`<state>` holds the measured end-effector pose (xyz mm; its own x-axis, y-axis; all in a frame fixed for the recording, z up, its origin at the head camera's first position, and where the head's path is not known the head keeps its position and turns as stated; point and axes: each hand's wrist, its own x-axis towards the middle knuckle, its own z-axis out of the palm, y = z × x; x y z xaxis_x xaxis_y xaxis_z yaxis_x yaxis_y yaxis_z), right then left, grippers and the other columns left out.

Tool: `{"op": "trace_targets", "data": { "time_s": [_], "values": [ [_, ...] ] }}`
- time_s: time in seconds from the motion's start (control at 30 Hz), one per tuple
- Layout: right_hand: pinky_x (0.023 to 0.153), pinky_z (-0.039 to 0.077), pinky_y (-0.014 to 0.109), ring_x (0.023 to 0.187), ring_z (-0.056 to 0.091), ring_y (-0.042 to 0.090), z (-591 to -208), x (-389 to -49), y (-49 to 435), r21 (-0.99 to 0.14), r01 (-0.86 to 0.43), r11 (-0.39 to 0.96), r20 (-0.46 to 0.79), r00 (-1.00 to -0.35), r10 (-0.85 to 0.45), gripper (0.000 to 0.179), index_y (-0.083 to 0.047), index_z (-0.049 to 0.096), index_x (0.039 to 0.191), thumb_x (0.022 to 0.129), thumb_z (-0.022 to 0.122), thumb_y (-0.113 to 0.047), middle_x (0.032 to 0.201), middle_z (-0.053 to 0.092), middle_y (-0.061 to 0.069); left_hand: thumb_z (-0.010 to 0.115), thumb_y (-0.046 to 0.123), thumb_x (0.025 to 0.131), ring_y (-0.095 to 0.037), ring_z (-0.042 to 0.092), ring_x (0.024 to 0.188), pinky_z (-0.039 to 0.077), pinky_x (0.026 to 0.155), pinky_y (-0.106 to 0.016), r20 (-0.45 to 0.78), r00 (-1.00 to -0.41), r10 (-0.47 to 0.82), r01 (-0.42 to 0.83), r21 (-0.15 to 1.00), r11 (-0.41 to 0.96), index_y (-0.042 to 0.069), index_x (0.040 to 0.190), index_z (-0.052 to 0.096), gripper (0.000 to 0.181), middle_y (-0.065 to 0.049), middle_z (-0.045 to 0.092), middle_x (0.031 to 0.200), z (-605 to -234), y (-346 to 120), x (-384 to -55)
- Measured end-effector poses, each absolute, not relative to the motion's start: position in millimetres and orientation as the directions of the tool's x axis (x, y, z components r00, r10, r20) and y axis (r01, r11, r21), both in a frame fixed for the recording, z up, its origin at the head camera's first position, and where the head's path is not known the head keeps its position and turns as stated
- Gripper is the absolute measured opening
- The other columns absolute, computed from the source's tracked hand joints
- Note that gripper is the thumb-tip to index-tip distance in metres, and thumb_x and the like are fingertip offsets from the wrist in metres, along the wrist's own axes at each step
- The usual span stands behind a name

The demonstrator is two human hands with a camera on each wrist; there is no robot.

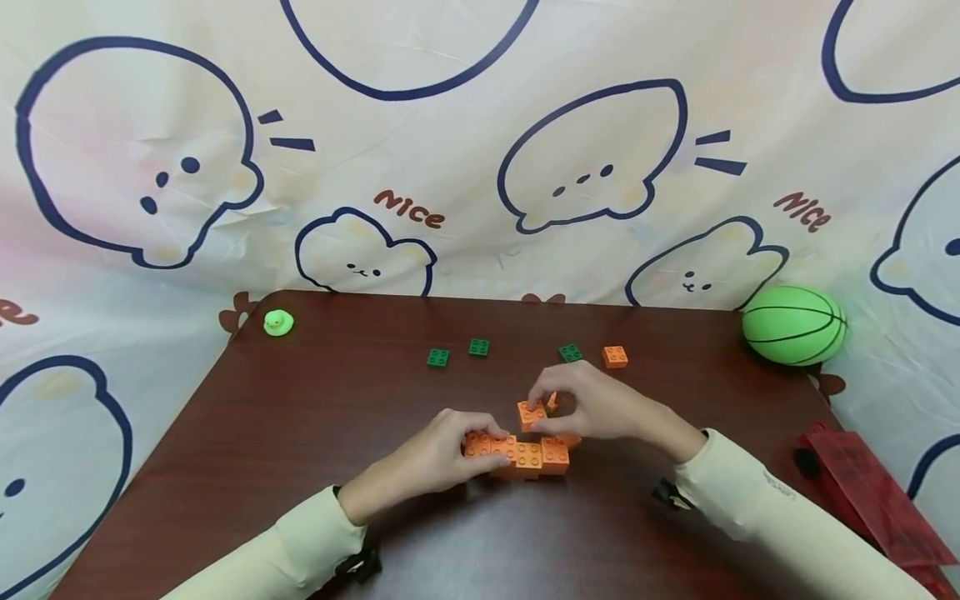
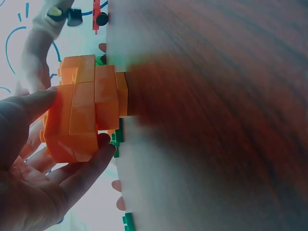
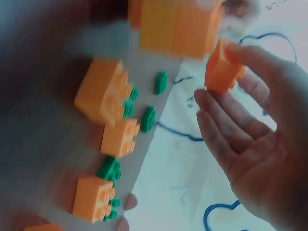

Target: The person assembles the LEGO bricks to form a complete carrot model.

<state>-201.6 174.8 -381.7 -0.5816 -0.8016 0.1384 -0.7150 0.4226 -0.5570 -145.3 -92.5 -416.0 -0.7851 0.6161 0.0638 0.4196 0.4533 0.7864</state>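
Observation:
My left hand [image 1: 435, 454] grips the left end of a joined row of orange toy building bricks [image 1: 528, 457], thumb on the near side and fingers on the far side. In the left wrist view this orange build [image 2: 83, 108] shows stacked layers close over the table. Between its thumb and fingertips, my right hand [image 1: 600, 404] pinches a single orange brick [image 1: 531, 415], held just above and behind the row. The right wrist view shows that brick [image 3: 222, 70] with its studs toward the palm. More orange bricks [image 3: 101, 91] stand near the right hand, partly hidden by it in the head view.
Farther back on the brown table [image 1: 300, 450] lie flat green bricks [image 1: 438, 357] and a loose orange brick [image 1: 615, 357]. A green toy duck [image 1: 278, 322] sits at the back left corner, a green ball [image 1: 795, 325] at the back right. A red object [image 1: 870, 492] lies along the right edge.

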Motion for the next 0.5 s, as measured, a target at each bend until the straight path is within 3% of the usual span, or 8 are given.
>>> {"op": "trace_targets", "data": {
  "time_s": [0.2,0.33,0.5],
  "values": [
    [0.073,0.061,0.031,0.082,0.066,0.011,-389,-170,175,-0.529,-0.76,0.378,0.285,-0.578,-0.765,0.016,-0.022,0.074,0.103,0.091,0.081,-0.029,0.099,0.073,-0.011,0.075,0.03,0.095,0.002,0.059,0.068,0.054,0.063,-0.02,0.074,-0.78,0.622,0.421,0.797,0.434,0.017,0.111,0.076,0.02,-0.003,0.078,0.109,-417,-95,-145],
    [0.072,0.058,0.029,0.08,0.064,0.015,-396,-160,174,-0.513,-0.772,0.375,0.3,-0.57,-0.765,0.015,-0.021,0.073,0.102,0.09,0.082,-0.025,0.098,0.072,-0.011,0.075,0.029,0.096,0.003,0.056,0.064,0.053,0.062,-0.019,0.073,-0.778,0.625,0.42,0.799,0.43,0.018,0.114,0.075,0.021,-0.003,0.078,0.108,-418,-94,-144],
    [0.075,0.056,0.024,0.083,0.063,0.007,-400,-156,169,-0.486,-0.767,0.418,0.272,-0.588,-0.762,0.017,-0.02,0.074,0.102,0.088,0.084,-0.023,0.097,0.072,-0.01,0.075,0.028,0.096,0.003,0.058,0.069,0.054,0.066,-0.019,0.087,-0.775,0.626,0.432,0.796,0.424,0.018,0.113,0.075,0.02,-0.002,0.078,0.107,-419,-94,-145]
  ]
}}
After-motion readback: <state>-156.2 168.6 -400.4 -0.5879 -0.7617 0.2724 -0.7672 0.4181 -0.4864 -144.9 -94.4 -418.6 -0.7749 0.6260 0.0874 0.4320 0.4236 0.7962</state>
